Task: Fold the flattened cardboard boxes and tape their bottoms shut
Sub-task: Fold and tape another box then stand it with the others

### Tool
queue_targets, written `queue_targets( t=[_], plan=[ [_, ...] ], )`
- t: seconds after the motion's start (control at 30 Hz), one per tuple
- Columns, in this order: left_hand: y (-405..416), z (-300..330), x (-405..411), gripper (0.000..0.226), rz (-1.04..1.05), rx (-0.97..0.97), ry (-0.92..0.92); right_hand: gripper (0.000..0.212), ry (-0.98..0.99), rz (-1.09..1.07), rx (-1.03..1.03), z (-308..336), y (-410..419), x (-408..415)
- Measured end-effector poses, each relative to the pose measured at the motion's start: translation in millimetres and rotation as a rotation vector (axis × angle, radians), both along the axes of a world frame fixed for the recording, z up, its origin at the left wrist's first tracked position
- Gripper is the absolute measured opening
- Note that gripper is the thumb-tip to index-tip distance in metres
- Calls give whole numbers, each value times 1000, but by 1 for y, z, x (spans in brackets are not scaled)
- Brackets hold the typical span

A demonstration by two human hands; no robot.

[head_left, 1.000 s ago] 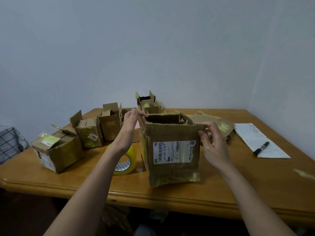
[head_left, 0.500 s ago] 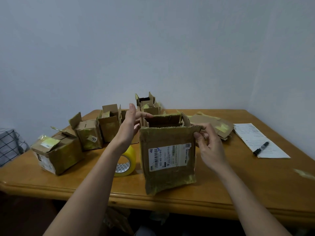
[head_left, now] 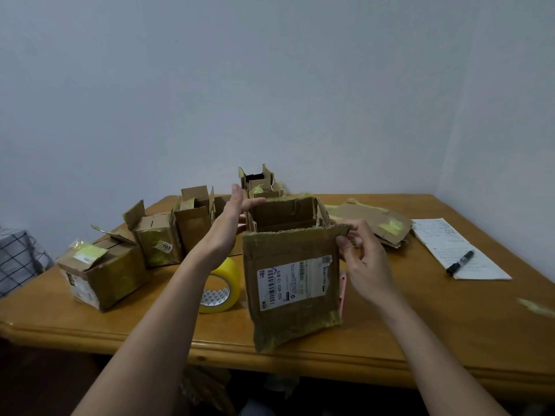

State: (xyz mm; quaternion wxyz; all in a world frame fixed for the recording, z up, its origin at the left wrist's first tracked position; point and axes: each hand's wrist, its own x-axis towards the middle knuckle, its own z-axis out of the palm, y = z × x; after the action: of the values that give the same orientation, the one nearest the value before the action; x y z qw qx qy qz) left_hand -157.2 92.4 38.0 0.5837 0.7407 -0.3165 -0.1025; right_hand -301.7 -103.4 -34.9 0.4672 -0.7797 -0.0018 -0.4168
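Observation:
A brown cardboard box (head_left: 292,283) with a white shipping label stands tilted near the table's front edge, its top flaps up. My left hand (head_left: 231,217) is at the box's upper left with straight fingers, thumb touching a far flap. My right hand (head_left: 362,259) pinches the upper right corner of the near flap. A yellow tape roll (head_left: 220,288) lies just left of the box, partly behind my left forearm. Flattened cardboard (head_left: 372,222) lies behind my right hand.
Several folded boxes (head_left: 105,271) stand along the left and back of the wooden table (head_left: 450,325). A sheet of paper (head_left: 459,250) with a black marker (head_left: 459,262) lies at the right. A pink strip (head_left: 342,291) shows beside the box.
The box has tilted and shifted toward the front edge. My left hand has opened out, fingers straightened above the box's left corner. My right hand stays on the right corner.

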Motion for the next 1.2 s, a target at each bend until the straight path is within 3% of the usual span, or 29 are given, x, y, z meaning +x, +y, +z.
queue_targets(
  t=[0.1,0.2,0.47,0.53,0.7,0.8,0.87,1.03,1.13,1.2],
  plan=[
    [0,-6,0,57,-17,-145,106,14,16,22,12,-1,2,2],
    [3,-11,4,56,-153,-271,259,16,11,44,34,-3,4,3],
    [2,-28,13,44,-134,-162,106,6,4,34,84,-4,0,0],
    [0,-32,13,50,-143,-180,61,5,-1,25,95,-2,0,-1],
    [-4,-40,15,91,-171,-178,-5,10,32,4,110,-1,1,-5],
    [-6,-44,16,98,-160,-175,-62,6,59,-35,123,-2,2,-1],
    [-5,-45,16,98,-143,-213,-47,15,80,-79,132,-1,0,2],
    [8,-47,6,51,-111,-308,47,44,162,-110,158,-1,-4,8],
    [9,-49,0,39,-58,-97,-20,55,294,-30,272,-1,-5,12],
    [10,-55,-2,33,-68,56,-48,52,343,33,315,-1,-5,15]
  ],
)
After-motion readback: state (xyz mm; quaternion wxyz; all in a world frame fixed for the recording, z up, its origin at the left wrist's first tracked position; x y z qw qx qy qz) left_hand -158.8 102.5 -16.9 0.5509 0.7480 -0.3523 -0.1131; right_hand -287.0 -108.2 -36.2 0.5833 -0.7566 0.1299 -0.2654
